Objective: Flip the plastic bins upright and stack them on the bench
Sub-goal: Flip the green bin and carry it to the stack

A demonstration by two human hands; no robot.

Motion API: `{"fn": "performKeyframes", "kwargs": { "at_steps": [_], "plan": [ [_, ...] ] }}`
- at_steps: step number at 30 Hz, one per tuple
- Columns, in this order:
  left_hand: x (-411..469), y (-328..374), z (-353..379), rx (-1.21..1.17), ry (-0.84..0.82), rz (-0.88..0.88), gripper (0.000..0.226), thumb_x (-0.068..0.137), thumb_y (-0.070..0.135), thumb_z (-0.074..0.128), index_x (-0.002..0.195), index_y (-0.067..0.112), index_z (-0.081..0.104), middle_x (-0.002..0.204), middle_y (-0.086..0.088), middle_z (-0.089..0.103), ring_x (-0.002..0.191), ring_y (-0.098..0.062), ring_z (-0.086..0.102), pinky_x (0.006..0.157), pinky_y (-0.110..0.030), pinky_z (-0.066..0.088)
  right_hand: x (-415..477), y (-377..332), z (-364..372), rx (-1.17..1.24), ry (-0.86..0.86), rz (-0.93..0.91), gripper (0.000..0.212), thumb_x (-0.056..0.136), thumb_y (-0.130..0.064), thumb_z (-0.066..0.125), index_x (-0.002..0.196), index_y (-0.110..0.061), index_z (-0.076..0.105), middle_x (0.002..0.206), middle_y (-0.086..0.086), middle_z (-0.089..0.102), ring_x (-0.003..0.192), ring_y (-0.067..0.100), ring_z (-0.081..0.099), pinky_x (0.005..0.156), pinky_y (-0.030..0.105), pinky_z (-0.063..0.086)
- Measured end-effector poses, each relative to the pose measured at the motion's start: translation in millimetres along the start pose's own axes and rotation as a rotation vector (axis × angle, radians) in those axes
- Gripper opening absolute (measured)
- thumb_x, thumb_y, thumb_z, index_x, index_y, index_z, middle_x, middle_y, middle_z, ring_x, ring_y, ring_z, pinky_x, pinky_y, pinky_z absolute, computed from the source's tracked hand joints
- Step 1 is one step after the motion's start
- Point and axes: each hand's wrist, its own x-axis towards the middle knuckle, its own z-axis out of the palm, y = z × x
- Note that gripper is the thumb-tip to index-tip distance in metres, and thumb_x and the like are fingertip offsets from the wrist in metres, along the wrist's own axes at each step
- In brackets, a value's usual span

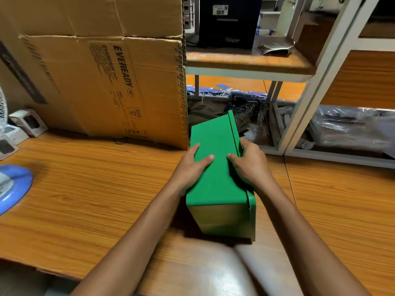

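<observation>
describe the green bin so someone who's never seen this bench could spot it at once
Start at the big Eveready cardboard box standing on the wooden bench; just in front of its right corner is the green plastic bin, gripped between the left hand and right hand. It is the only bright green thing there, with a raised lip along its right edge.

Both my forearms are bare, reaching fwd from the bottom of view & converging. L hand [191, 167] sits palm-down on the left edge of the green bin [215, 182], thumb & index lying on its top face, other fingers curled down the side. R hand [251, 165] is opposite, thumb flat on top, fingers hooked over the raised rim at right. Thumbs near each other, not touching.
</observation>
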Motion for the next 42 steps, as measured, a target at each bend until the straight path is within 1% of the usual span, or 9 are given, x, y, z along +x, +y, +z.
{"fn": "performKeyframes", "kwargs": {
  "at_steps": [4,9,13,18,22,26,28,33,42],
  "plan": [
    [-3.8,0.5,3.1,0.472,0.136,0.122,0.068,0.098,0.055,0.048,0.153,0.016,0.037,0.167,-0.007,0.012,0.153,-0.022,0.016,0.122,-0.038,0.02,-6.1,-12.3,6.9,0.05,0.057,-0.034,0.033,0.09,-0.01,0.055,0.122,-0.015,0.063,0.121,0.004,0.07,0.109,0.027,0.064,0.077,0.023,0.04],
    [-6.6,31.5,-11.3,0.323,0.109,0.218,0.077,0.09,0.071,0.046,0.138,0.012,0.057,0.141,0.001,0.054,0.13,-0.015,0.049,0.108,-0.031,0.037,-15.9,-30.1,34.0,0.394,-0.079,-0.099,0.037,0.098,-0.018,0.047,0.134,-0.02,0.058,0.114,0.008,0.069,0.078,0.02,0.07,0.067,0.037,0.057],
    [2.3,24.4,-49.6,0.153,0.111,0.048,0.064,0.077,0.021,0.068,0.14,0.013,0.056,0.135,0.0,0.062,0.117,-0.019,0.062,0.104,-0.037,0.049,-9.6,-6.8,48.8,-0.205,-0.108,-0.232,0.05,0.097,-0.029,0.051,0.145,-0.02,0.045,0.147,0.015,0.047,0.13,0.032,0.05,0.107,0.043,0.041],
    [-7.3,-21.8,-83.3,-0.276,0.136,-0.101,0.057,0.082,-0.007,0.046,0.13,0.017,0.064,0.102,-0.012,0.077,0.08,-0.027,0.074,0.069,-0.038,0.062,-4.5,37.1,58.3,-0.635,-0.347,0.078,0.079,0.092,-0.032,0.059,0.157,-0.029,0.012,0.164,0.019,-0.015,0.148,0.049,0.013,0.115,0.056,0.033],
    [-15.2,-65.2,-92.2,-0.469,0.148,-0.213,0.059,0.087,-0.008,0.037,0.133,0.02,0.061,0.098,-0.014,0.075,0.067,-0.022,0.071,0.054,-0.028,0.058,-11.9,46.4,72.2,-0.356,-0.186,-0.061,0.094,0.085,-0.01,0.064,0.158,-0.029,0.008,0.165,0.013,0.014,0.131,0.037,0.05,0.1,0.042,0.047],
    [-12.2,-76.6,-94.6,-0.541,0.116,-0.2,0.053,0.092,-0.008,0.036,0.119,0.028,0.064,0.092,-0.006,0.078,0.067,-0.018,0.072,0.055,-0.026,0.059,-8.9,52.0,80.4,-0.184,-0.004,0.024,0.086,0.086,-0.012,0.063,0.156,-0.028,0.017,0.123,0.016,0.066,0.102,0.038,0.066,0.084,0.043,0.055],
    [-9.6,-76.0,-93.5,-0.537,0.114,-0.201,0.051,0.093,-0.007,0.038,0.113,0.031,0.066,0.09,-0.004,0.079,0.067,-0.017,0.073,0.056,-0.027,0.059,-8.7,59.8,80.4,-0.135,0.047,0.12,0.073,0.088,-0.021,0.065,0.152,-0.024,0.03,0.108,0.014,0.071,0.095,0.038,0.067,0.081,0.044,0.055],
    [-10.7,-71.0,-91.6,-0.547,0.082,-0.15,0.067,0.094,-0.007,0.041,0.152,0.027,0.037,0.127,-0.005,0.07,0.094,-0.025,0.073,0.068,-0.033,0.063,-10.6,61.3,77.8,0.045,0.101,0.233,0.03,0.091,-0.031,0.064,0.115,-0.014,0.067,0.102,0.011,0.074,0.095,0.035,0.067,0.078,0.04,0.053],
    [-40.3,-33.1,-16.8,-0.567,-0.092,-0.063,0.071,0.092,-0.016,0.034,0.147,0.028,0.042,0.136,-0.012,0.064,0.117,-0.037,0.063,0.092,-0.048,0.054,-64.3,98.2,3.5,0.253,0.127,0.265,0.037,0.083,-0.031,0.07,0.118,-0.018,0.067,0.112,0.004,0.072,0.104,0.028,0.067,0.092,0.045,0.054]
  ]
}}
